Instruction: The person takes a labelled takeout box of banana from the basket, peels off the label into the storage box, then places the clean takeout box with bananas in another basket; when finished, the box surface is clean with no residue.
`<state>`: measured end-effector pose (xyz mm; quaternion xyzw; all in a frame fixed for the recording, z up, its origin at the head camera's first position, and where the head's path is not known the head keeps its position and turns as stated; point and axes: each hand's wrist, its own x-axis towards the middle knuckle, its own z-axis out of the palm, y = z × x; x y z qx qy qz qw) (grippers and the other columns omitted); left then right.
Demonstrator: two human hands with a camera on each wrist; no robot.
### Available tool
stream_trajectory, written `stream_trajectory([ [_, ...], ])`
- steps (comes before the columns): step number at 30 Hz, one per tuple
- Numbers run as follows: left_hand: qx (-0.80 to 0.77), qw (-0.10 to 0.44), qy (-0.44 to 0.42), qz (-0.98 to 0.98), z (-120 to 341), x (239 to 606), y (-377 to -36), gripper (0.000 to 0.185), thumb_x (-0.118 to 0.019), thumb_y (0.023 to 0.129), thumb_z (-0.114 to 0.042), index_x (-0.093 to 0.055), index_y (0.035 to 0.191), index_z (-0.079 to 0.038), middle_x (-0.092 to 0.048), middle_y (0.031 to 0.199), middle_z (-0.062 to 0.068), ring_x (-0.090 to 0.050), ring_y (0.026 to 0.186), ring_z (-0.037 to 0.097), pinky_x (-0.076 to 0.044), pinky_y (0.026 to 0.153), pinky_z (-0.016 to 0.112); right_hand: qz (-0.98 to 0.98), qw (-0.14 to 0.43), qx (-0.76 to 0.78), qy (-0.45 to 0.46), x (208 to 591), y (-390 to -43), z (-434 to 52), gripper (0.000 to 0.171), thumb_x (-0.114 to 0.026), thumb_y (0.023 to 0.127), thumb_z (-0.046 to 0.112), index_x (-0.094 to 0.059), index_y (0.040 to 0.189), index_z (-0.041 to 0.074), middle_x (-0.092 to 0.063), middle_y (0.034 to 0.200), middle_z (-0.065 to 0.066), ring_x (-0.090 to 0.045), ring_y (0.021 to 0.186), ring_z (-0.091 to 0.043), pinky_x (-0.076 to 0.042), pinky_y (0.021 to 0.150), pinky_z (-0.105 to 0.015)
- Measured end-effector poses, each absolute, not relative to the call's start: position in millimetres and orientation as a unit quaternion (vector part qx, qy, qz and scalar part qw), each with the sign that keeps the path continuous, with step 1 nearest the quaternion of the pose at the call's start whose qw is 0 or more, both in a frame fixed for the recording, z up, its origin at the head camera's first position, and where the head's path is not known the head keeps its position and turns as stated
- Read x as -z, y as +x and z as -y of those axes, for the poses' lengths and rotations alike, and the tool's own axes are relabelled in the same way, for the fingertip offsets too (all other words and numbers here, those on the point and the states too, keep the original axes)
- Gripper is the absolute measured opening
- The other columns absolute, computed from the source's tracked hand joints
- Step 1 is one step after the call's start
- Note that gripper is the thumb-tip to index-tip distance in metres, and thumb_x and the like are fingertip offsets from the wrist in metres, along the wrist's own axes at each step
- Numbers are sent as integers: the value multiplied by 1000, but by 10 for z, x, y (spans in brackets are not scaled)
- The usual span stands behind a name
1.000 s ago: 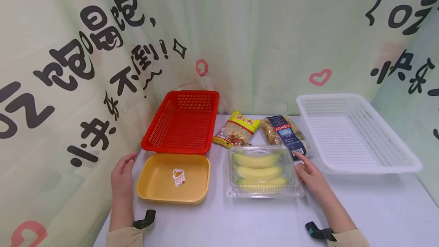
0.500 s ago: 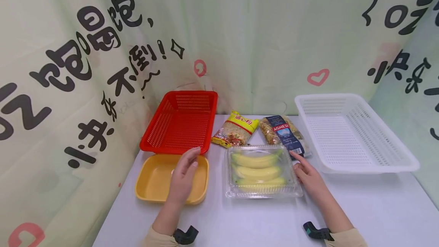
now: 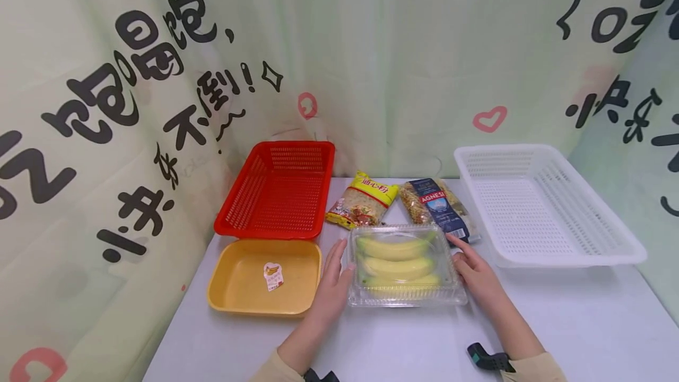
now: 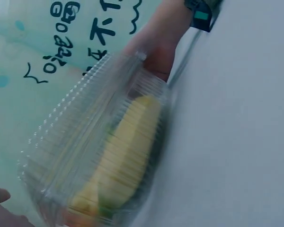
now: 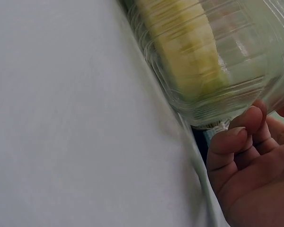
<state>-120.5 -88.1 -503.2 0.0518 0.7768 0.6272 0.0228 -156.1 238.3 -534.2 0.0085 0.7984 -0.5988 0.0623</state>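
Observation:
Three bananas (image 3: 400, 267) lie inside a clear plastic clamshell container (image 3: 460, 297) on the table, lid down. My right hand (image 3: 480, 280) is at the container's right side, index finger reaching along the edge. In the right wrist view, curled fingers of that hand (image 5: 258, 175) hold the rim at the container's corner (image 5: 199, 113). Beside the left side of the container is my left hand (image 3: 331, 287), fingers straight and pointing away from me. The left wrist view catches only part of this hand (image 4: 4, 210), left of the blurred container (image 4: 71, 137).
A yellow tray (image 3: 239, 287) with a banana sticker stands left, a red basket (image 3: 286, 184) behind it. Two bags, one yellow-topped (image 3: 366, 199) and one dark blue-labelled pasta bag (image 3: 437, 205), lie behind the container. A white basket (image 3: 517, 217) stands right; a printed curtain hangs behind.
My left hand has swung right, from the yellow tray's left side across the tray to the container's left side. My right hand has stayed at the container's right edge.

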Motion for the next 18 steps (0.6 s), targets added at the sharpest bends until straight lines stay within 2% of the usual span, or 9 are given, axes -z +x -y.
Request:
stream_trajectory([
  [3,-618,29,32,-785,846,5103,-1199,57,-46,103,-37,-25,157,-32,-16,166,3,-13,154,30,-15,121,60,-796,64,602,12,5345,-1548,-2368,50,-43,106,25,-33,155,20,-51,83,8,-44,63,-7,-41,55,-24],
  [5,-614,30,26,-788,843,5138,-1212,59,-44,103,-41,-24,157,-29,-16,166,3,-14,153,31,-15,121,61,-793,70,605,13,5343,-1547,-2364,51,-43,106,26,-31,155,21,-52,83,8,-45,63,-6,-41,56,-24],
  [9,-609,28,18,-792,874,5207,-1239,61,-42,103,-44,-25,158,-23,-20,165,5,-17,153,32,-16,121,60,-788,74,611,13,5354,-1549,-2358,51,-42,106,24,-31,155,21,-53,82,8,-45,62,-7,-42,56,-24],
  [18,-597,27,44,-801,910,5301,-1281,61,-41,103,-46,-24,158,-26,-18,166,5,-17,153,32,-18,120,62,-786,84,612,22,5377,-1566,-2393,51,-41,106,24,-29,156,26,-62,87,9,-51,65,-6,-46,57,-25],
])
